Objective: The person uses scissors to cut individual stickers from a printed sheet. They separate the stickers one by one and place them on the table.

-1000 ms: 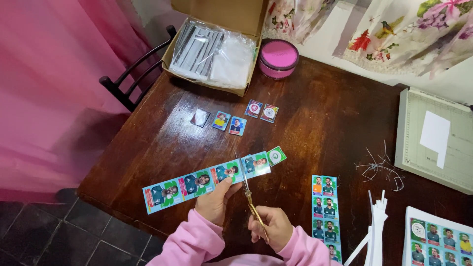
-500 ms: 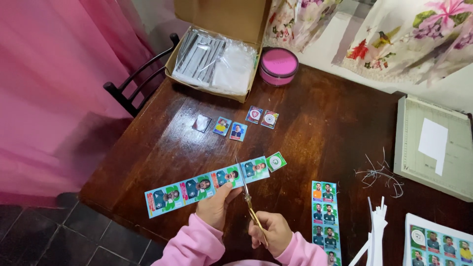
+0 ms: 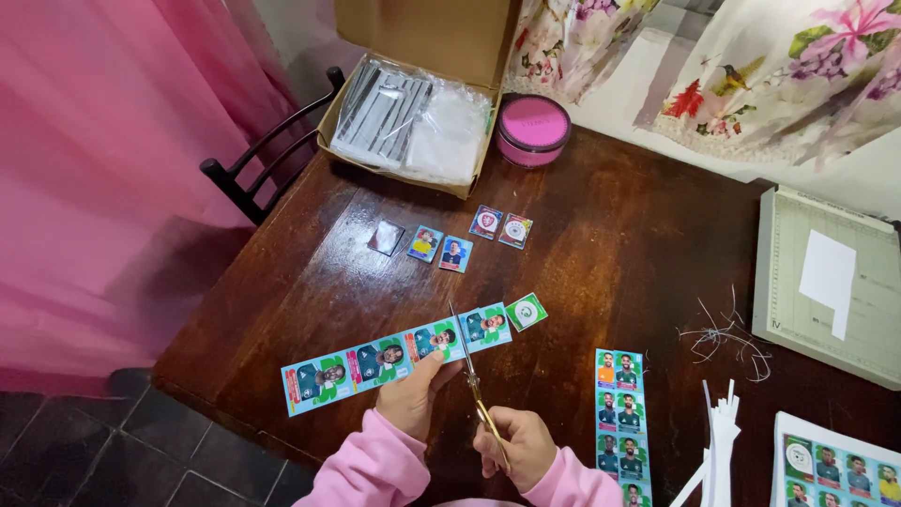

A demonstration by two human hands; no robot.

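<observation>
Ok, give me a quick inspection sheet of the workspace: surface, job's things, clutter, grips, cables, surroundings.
Surface: dark glossy wooden table.
Job's things: long sticker strip lying across the near part of the table; scissors with blades at the strip; one cut sticker just off the strip's end.
Clutter: five small single stickers in a row, a second strip, sticker sheet, white paper offcuts, thin trimmings, paper trimmer, pink round tin, open cardboard box with plastic sleeves.
Grips: left hand holds the strip; right hand holds the scissors.
Cables: nothing seen.
Surroundings: pink curtain, black chair, floral cloth, tiled floor.
</observation>
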